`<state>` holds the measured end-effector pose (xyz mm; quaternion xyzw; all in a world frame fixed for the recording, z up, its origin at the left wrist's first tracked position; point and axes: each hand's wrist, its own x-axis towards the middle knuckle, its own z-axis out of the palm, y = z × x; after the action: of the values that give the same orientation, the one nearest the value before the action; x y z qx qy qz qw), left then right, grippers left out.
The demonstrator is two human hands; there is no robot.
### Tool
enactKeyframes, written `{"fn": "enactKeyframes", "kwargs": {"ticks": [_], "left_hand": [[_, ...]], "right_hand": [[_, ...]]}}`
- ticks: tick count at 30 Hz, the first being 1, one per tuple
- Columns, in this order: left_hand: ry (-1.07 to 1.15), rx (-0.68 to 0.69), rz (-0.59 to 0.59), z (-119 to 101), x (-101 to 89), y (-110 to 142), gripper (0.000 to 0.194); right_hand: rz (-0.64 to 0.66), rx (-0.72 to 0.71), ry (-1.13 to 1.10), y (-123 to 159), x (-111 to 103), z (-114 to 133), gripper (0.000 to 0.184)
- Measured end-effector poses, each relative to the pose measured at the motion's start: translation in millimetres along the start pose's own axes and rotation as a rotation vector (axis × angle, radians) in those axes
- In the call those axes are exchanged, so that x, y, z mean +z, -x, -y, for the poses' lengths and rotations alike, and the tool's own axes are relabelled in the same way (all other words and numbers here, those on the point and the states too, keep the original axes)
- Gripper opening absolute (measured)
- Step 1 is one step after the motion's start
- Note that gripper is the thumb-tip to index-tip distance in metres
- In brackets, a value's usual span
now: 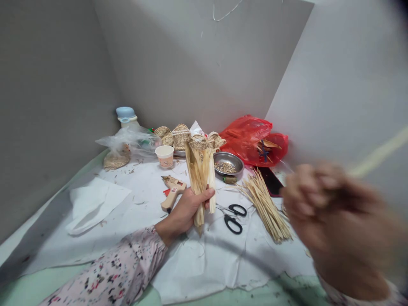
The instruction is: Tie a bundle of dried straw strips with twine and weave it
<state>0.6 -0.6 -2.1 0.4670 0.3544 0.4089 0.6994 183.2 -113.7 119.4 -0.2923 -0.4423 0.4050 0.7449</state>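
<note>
My left hand (188,207) is closed round a bundle of dried corn husk strips (198,170), held upright above the paper. On the right, close to the camera, my raised right hand (334,216) is blurred by motion, its fingers curled in. A pale husk strip (379,157) runs from it toward the upper right edge. Just right of the bundle lie black-handled scissors (234,219), their blades partly hidden. A beige glue gun (174,193) rests to the left of the bundle. Beyond the scissors is a sheaf of thin straw strips (267,208).
White paper (140,238) covers the green table. Behind stand a paper cup (165,157), a metal bowl (228,163) with small scraps, several woven pieces (181,136), a red plastic bag (247,138), a clear bag (134,142) and a blue-capped bottle (126,115). A phone (270,182) lies near the straw.
</note>
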Motion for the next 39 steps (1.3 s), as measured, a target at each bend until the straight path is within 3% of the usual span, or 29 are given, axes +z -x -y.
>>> {"fn": "enactKeyframes", "kwargs": {"ticks": [3, 5, 9, 17, 24, 33, 39], "left_hand": [[-0.054, 0.029, 0.01, -1, 1.9, 2, 0.03], [-0.086, 0.054, 0.021, 0, 2.9, 2, 0.03], [-0.139, 0.099, 0.051, 2, 3.7, 2, 0.029], [-0.144, 0.133, 0.101, -1, 5.9, 4, 0.026], [-0.11, 0.07, 0.075, 3, 2.8, 3, 0.031], [-0.096, -0.008, 0.159, 4, 0.2, 2, 0.034], [-0.136, -0.007, 0.102, 6, -1.5, 0, 0.035]], "right_hand": [[-0.013, 0.341, -0.019, -8, 1, -60, 0.017], [-0.03, 0.471, 0.006, -8, -1, -98, 0.022], [-0.012, 0.562, -0.041, 0, -9, -140, 0.032], [0.121, 0.564, -0.049, 10, -9, -143, 0.032], [0.07, 0.548, -0.052, 11, -7, -144, 0.031], [0.067, 0.514, 0.038, 13, -14, -153, 0.037], [0.147, 0.486, 0.155, 15, -17, -156, 0.031]]}}
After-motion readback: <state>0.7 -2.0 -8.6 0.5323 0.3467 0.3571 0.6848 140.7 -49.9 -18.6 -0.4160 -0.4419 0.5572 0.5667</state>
